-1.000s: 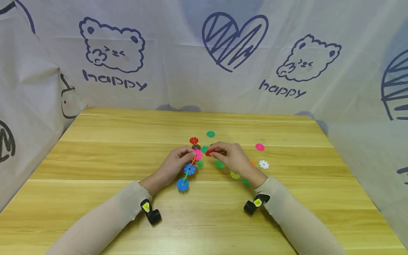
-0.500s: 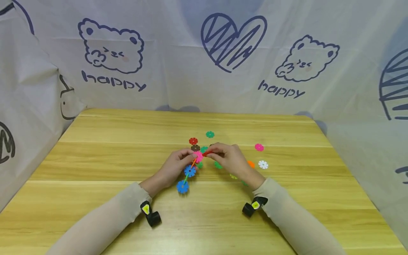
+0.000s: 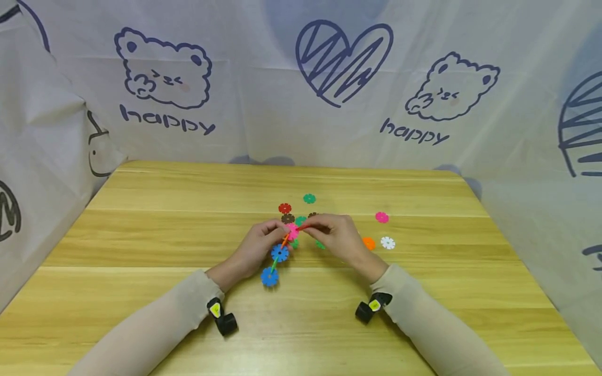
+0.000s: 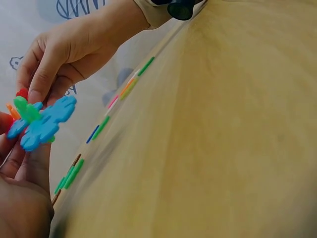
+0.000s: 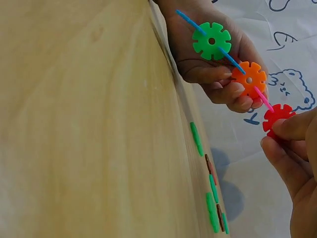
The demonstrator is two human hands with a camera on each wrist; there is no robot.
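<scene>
In the head view my left hand [image 3: 254, 249] holds a chain of notched plastic discs near its upper end, by a pink disc [image 3: 292, 231]. Below it hang two blue discs [image 3: 279, 253], linked by an edge-on green disc [image 5: 212, 41] and, higher up, an orange disc [image 5: 249, 77]. My right hand [image 3: 340, 237] pinches a red disc [image 5: 278, 116] between thumb and fingers. In the right wrist view that red disc meets the edge of the pink one. How deep their slots sit is hidden by the fingertips.
Loose discs lie flat beyond and around the hands: green [image 3: 309, 198], red [image 3: 284, 208], brown [image 3: 288, 219], pink [image 3: 382, 217], orange [image 3: 369, 244] and white [image 3: 388, 243]. A drawn-on white cloth [image 3: 263, 120] hangs behind the wooden table [image 3: 164, 219].
My right hand has moved left, bringing the red disc from apart to against the pink disc. My left hand and the chain have dipped slightly.
</scene>
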